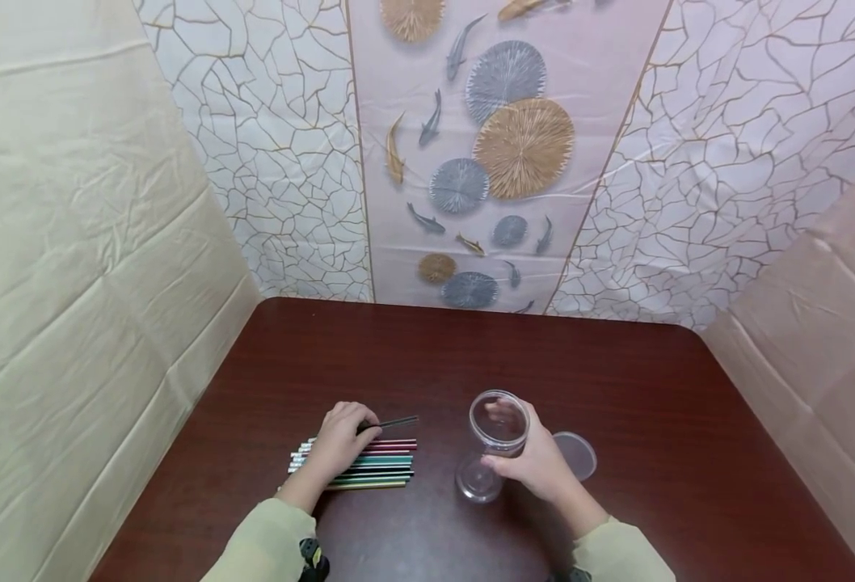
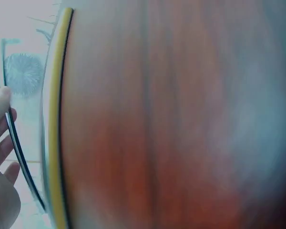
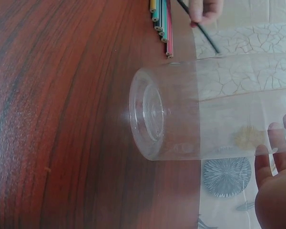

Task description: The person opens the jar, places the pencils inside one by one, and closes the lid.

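Observation:
My left hand (image 1: 340,440) pinches a dark pencil (image 1: 400,421) above a row of coloured pencils (image 1: 387,461) on the table. In the left wrist view the dark pencil (image 2: 20,152) slants from the thumb and fingers, and a yellow pencil (image 2: 57,119) lies close by. My right hand (image 1: 537,465) grips a clear jar (image 1: 480,482) around its side, near the rim. The jar is roughly upright with its mouth uncovered; nothing shows inside it. In the right wrist view its round base (image 3: 152,114) faces the tabletop; whether they touch, I cannot tell.
A translucent round lid (image 1: 577,456) lies flat on the table, just right of my right hand. The dark reddish-brown table (image 1: 398,347) reaches back to a patterned cloth (image 1: 464,242). Pale cloth walls (image 1: 93,242) stand at both sides.

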{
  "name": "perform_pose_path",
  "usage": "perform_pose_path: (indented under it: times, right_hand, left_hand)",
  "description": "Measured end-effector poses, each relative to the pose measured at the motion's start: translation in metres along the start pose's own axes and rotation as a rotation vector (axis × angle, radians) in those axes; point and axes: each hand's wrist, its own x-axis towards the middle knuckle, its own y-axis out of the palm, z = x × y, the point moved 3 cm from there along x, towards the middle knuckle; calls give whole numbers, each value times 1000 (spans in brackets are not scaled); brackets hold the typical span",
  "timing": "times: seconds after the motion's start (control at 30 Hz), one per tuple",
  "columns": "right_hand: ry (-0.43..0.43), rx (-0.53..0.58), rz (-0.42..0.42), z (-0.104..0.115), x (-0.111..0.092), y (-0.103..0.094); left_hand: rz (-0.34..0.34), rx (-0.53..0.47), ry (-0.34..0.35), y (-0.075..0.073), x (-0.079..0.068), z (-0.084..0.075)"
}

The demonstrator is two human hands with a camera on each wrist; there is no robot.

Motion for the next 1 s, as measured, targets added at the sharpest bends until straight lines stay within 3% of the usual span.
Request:
perform_pose_path:
  times: [0.23,0.37,0.5,0.67,1.0]
  right_hand:
    - [7,10,-6,-1,-1,-1]
    - [18,11,-4,-2,-2,-2]
    - [28,16,-1,-3,-2,-2]
    - [27,31,0,-4,-2,-3]
    - [22,34,-2,-4,-3,-4]
  left_hand:
    - [-33,-81,-96,-14,7,-12]
    - [-103,-199,-183,-25,10,-20]
    - [-192,-321,-223,-35,16,-30]
    - [-248,-443,-242,-46,26,-49]
    - [-334,-683,-204,-73,45,-95]
